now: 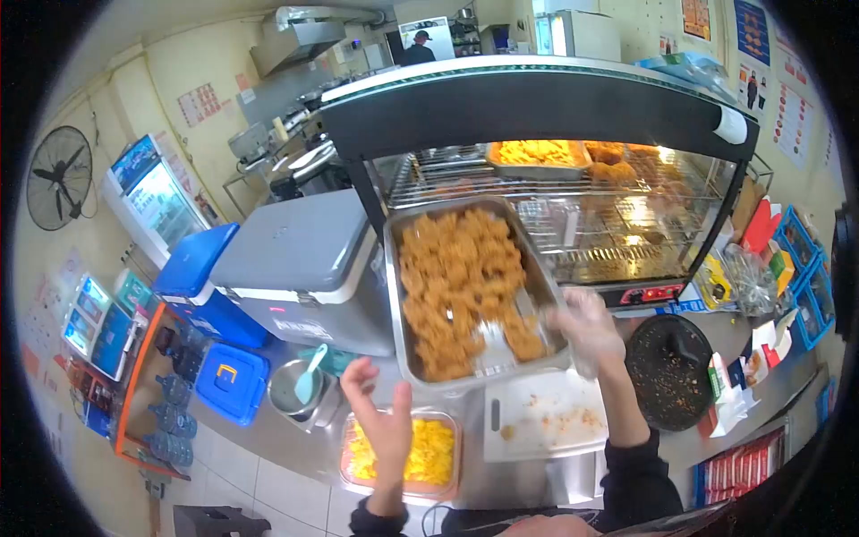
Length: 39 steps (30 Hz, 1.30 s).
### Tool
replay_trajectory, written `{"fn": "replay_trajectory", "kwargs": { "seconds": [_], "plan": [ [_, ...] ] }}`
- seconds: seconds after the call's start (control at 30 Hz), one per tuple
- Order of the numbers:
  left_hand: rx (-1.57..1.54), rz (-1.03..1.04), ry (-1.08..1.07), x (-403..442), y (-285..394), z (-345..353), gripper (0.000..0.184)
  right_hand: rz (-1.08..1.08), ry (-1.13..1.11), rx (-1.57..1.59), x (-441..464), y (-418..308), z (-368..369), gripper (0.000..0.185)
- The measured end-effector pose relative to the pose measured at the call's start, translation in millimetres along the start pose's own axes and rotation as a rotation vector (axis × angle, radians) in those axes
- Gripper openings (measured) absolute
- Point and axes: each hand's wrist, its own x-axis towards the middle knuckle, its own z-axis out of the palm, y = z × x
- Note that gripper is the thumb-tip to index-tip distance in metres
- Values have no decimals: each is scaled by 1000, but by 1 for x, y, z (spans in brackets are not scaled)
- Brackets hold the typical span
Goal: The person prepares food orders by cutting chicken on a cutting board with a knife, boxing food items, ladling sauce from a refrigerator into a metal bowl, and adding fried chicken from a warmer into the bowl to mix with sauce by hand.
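Observation:
A deep metal tray (546,345) of brown fried pieces (461,277) sits at the front of a lit display warmer (537,103). My right hand (591,331), in a clear glove, is at the tray's right edge, blurred; whether it holds anything is hidden. My left hand (380,416), bare, is raised with fingers apart and nothing in it, in front of a clear tub of yellow food (429,452). Below the tray lies a white cutting board (546,416) with crumbs. A round black pan (671,371) with crumbs lies to the right.
Left of the tray stand a grey cooler (286,242), a blue cooler (201,277), a blue lid (231,385) and a metal pot (300,389) with a light green spoon (309,380). Packages and blue baskets (805,268) are at the right. A person (418,49) stands far back.

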Motion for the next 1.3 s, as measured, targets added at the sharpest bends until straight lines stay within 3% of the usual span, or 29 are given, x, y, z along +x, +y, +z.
{"fn": "replay_trajectory", "kwargs": {
  "seconds": [0.03, 0.1, 0.23, 0.3, 0.37, 0.43, 0.47, 0.53, 0.6, 0.67, 0.7, 0.77, 0.8, 0.87, 0.9, 0.97, 1.0, 1.07, 1.13, 1.23, 1.27, 1.3],
  "plan": [
    [-97, 68, 232, 6, -1, 9, 43, -26, 9, 15, 17, -19, 11, 18],
    [-45, 168, -92, 20, 15, 31, 49, -6, 28, -58, 50, -47, 24, 23],
    [-176, 109, -195, 94, 1, 94, 72, 106, 116, 141, 114, -46, 44, 29],
    [-446, -6, -166, 133, -19, 120, 75, -70, 158, 17, 140, -26, 44, 32],
    [-347, -6, -211, 165, -22, 129, 76, -242, 198, 15, 152, -5, 42, 35],
    [-470, -71, -221, 199, -30, 142, 75, -361, 878, -371, 135, 1, 28, 33],
    [-467, -81, -231, 219, -37, 149, 75, -348, 881, -375, 141, 20, 17, 33],
    [-392, 12, -361, 255, -56, 158, 70, -80, 898, -396, 155, 63, 2, 22],
    [-350, -10, -450, 261, -48, 129, 63, -63, 979, -550, 169, 68, 19, 21],
    [-183, 149, -412, 247, -50, 91, 51, -154, 1058, -652, 185, 80, 28, 20],
    [-46, 288, -294, 226, -61, 72, 45, -222, 1036, -614, 187, 91, 30, 19],
    [177, 218, -160, 178, -106, 44, 43, -247, 942, -737, 190, 100, 43, 18],
    [232, 131, -147, 151, -143, 39, 46, -210, 909, -743, 187, 101, 55, 18],
    [362, -51, -183, 87, -233, 37, 54, -462, 751, -544, 192, 92, 84, 18],
    [440, -159, -242, 59, -267, 35, 58, -453, 745, -542, 195, 90, 101, 18],
    [6, -567, -364, 40, -279, 33, 49, -522, 610, -418, 197, 84, 134, 18],
    [7, -570, -371, 36, -284, 37, 49, -518, 545, -338, 196, 80, 149, 18],
    [-170, -791, -256, 28, -291, 41, 33, -509, 481, -262, 182, 78, 167, 19],
    [-221, -798, -224, 25, -295, 42, 29, -278, 202, -245, 153, 87, 178, 22],
    [-150, -773, -237, 24, -268, 36, 26, -269, -339, -429, 95, 131, 177, 32],
    [-45, -674, -311, 22, -247, 30, 26, -233, -560, -440, 75, 138, 171, 37],
    [63, -572, -387, 15, -230, 26, 26, -229, -549, -441, 53, 137, 166, 37]
  ]
}}
